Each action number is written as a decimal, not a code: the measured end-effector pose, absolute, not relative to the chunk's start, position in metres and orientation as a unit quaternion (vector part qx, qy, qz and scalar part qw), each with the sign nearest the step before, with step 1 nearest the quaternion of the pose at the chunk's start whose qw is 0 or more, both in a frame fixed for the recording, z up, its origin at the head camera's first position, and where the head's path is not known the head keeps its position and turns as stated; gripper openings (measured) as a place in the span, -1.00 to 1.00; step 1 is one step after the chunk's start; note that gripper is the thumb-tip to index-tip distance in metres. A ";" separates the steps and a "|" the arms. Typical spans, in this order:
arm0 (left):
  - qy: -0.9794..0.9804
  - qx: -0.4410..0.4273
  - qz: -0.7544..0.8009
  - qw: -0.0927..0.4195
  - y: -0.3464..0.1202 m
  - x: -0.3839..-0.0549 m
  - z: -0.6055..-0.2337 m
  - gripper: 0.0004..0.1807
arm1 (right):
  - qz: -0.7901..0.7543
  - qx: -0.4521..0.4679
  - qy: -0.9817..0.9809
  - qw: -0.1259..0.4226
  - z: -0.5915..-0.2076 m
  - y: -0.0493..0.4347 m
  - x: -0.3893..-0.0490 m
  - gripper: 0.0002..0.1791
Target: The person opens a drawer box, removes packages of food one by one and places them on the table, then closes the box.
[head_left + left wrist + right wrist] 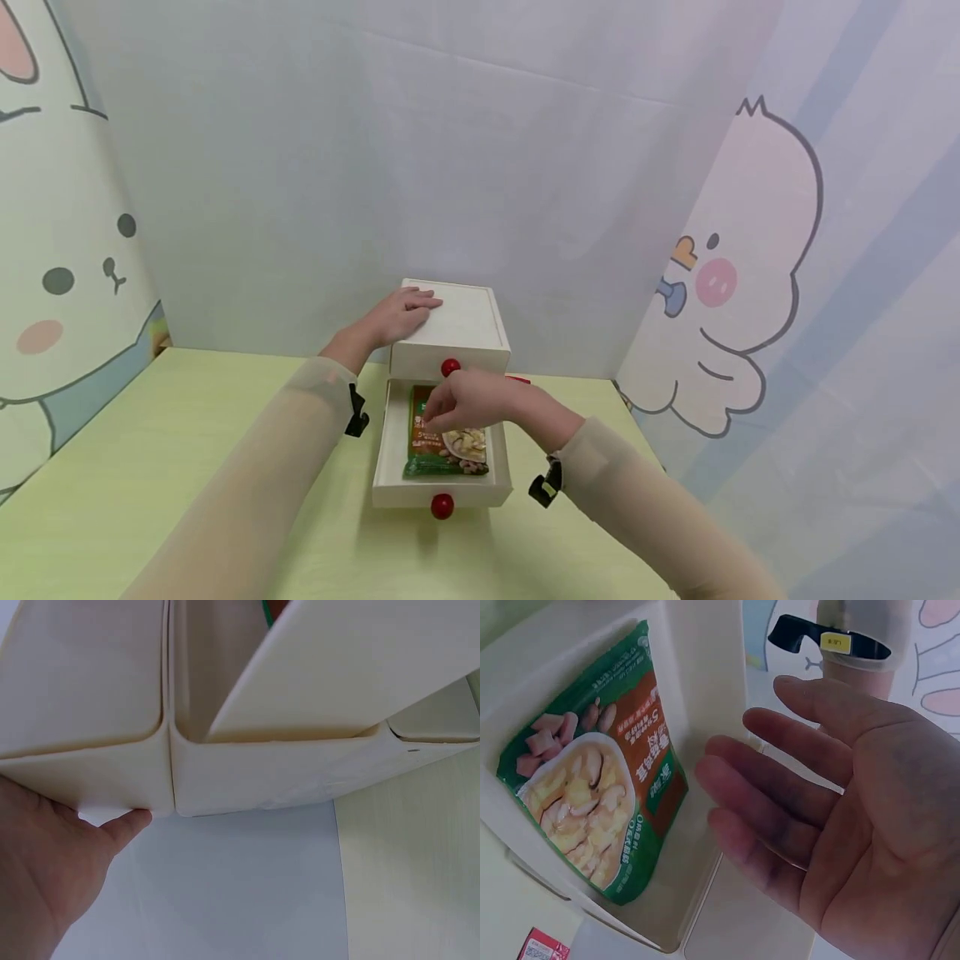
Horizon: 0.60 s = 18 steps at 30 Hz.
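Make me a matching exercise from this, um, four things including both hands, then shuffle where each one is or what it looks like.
Things
1. Left hand
2. Right hand
3. Food packet
4. Lower knob

Places and states
A. Lying inside the open drawer
B. Red, on the open drawer's front
C. Resting on the cabinet top
D. Over the open drawer, holding nothing

Pairs: 1-C, 2-D, 3-A, 4-B

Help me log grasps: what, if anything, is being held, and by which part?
Nothing is held: the left hand rests on top of the white drawer unit, and the right hand is empty above the packet.
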<state>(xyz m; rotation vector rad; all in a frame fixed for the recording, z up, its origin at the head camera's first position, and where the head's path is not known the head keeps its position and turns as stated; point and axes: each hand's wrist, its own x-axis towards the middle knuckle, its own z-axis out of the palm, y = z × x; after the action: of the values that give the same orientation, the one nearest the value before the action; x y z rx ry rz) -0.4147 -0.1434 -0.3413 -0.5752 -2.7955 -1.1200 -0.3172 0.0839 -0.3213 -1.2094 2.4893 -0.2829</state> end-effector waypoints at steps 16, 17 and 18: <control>-0.910 -0.188 -0.368 0.042 -0.144 -0.416 -0.342 -0.40 | 0.024 -0.294 0.928 0.229 -0.338 0.065 -0.330 -0.17; -0.910 -0.188 -0.369 0.042 -0.144 -0.416 -0.343 -0.40 | 0.026 -0.287 0.930 0.228 -0.339 0.064 -0.331 -0.13; -0.909 -0.188 -0.369 0.041 -0.145 -0.416 -0.343 -0.39 | 0.027 -0.279 0.932 0.228 -0.340 0.064 -0.331 -0.09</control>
<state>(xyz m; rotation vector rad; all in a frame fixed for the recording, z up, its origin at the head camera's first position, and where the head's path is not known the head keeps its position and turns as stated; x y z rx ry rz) -0.4156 -0.1446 -0.3428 -0.5755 -2.7838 -1.1291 -0.3313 0.0638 -0.3395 -0.7680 2.5676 0.0735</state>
